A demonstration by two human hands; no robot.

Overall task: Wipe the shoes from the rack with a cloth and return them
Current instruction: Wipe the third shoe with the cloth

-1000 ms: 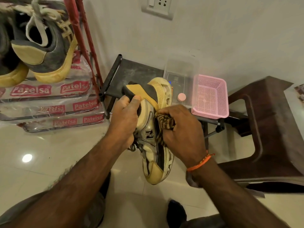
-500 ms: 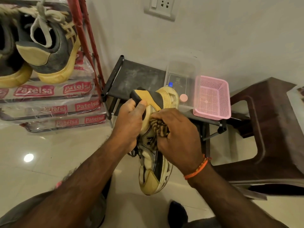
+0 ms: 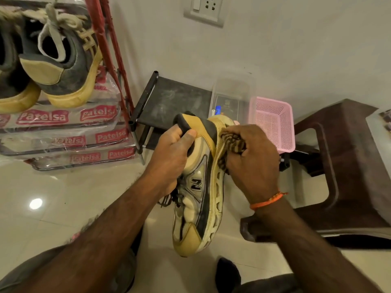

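Observation:
A yellow and cream sneaker (image 3: 196, 208) with a black N on its side hangs toe-down in front of me. My left hand (image 3: 171, 157) grips it at the heel collar, thumb on the yellow heel patch. My right hand (image 3: 251, 161) is closed around a brown and black striped cloth (image 3: 231, 144), pressed against the sole edge near the heel. A low black shoe rack (image 3: 169, 98) stands behind the sneaker against the wall. A pair of grey sneakers with yellow soles (image 3: 61, 68) sits at the upper left on plastic-wrapped packs.
A red metal stand (image 3: 110, 51) leans beside the grey sneakers. A clear plastic box (image 3: 232, 96) and a pink mesh basket (image 3: 273, 123) rest on the rack's right end. A dark brown plastic stool (image 3: 347, 166) stands at the right. The floor is glossy cream tile.
My right hand with the cloth has slid up from the sneaker's side panel to the sole edge near the heel. The N logo is now uncovered. The left hand keeps its hold.

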